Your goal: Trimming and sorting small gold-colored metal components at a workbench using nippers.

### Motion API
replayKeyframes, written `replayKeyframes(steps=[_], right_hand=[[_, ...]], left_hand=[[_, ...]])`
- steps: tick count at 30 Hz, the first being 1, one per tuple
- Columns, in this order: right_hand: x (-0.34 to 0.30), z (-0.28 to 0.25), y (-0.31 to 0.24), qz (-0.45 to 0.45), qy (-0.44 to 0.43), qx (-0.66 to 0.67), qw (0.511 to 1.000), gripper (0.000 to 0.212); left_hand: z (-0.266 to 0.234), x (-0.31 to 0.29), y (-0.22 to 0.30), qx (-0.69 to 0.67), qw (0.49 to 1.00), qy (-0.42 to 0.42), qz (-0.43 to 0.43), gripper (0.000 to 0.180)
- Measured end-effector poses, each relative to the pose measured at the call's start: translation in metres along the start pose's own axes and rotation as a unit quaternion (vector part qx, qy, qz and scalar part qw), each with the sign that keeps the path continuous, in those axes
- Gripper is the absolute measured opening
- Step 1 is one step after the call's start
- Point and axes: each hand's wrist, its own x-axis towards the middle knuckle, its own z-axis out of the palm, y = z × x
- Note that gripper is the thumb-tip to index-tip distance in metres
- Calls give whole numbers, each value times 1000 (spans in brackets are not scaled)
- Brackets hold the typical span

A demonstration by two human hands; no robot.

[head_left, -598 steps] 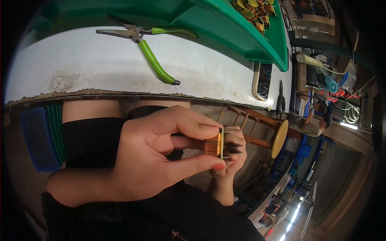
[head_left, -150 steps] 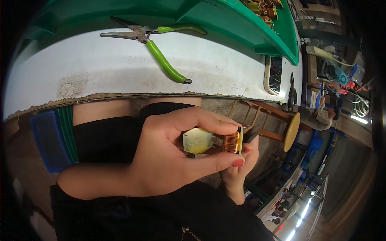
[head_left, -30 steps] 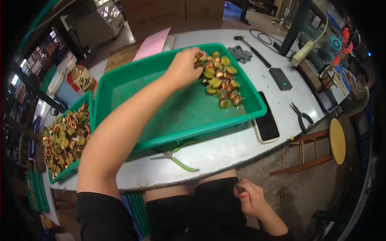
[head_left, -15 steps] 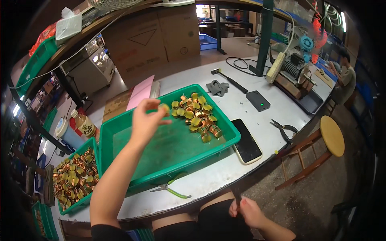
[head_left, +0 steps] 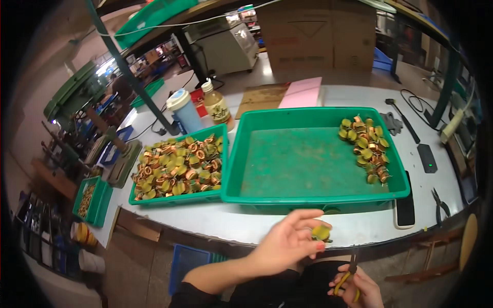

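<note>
My left hand (head_left: 281,244) pinches a small copper coil with yellow-green end flanges (head_left: 321,233) between thumb and fingers, just in front of the large green tray (head_left: 313,198). Lower right, near my lap, my right hand (head_left: 368,288) is closed round small pliers with yellow-green handles (head_left: 352,268), their jaws pointing up. Several similar coils (head_left: 363,146) lie along the right side of the large tray. To its left, a smaller green tray (head_left: 177,198) is heaped with many more such coils (head_left: 177,169).
Behind the trays stand a bottle (head_left: 217,105), a lidded blue cup (head_left: 183,110) and a pink sheet (head_left: 302,93). At the right lie a phone (head_left: 405,210), black-handled pliers (head_left: 439,205), a hammer (head_left: 405,120) and a dark box (head_left: 427,158). A shelf post (head_left: 131,74) rises at left.
My left hand has come down from above the large tray to its front, holding a coil. Pliers are now in my right hand, and those on the table are gone. The view has swung left.
</note>
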Motion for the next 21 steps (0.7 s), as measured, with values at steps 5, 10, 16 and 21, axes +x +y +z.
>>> replayKeyframes(steps=[5,10,16,21], right_hand=[[7,8,-2,-24,-33,12,999,36],[21,18,3,-32,-78,43,996,37],[32,5,11,-11,-182,56,982,36],[34,-16,14,-11,-208,56,976,31]], left_hand=[[0,-15,-19,-52,997,-3,-53,53],[-7,-28,-43,-147,989,10,9,45],[-9,-35,-57,-158,986,57,12,39],[-4,-38,-66,-169,983,71,29,32]])
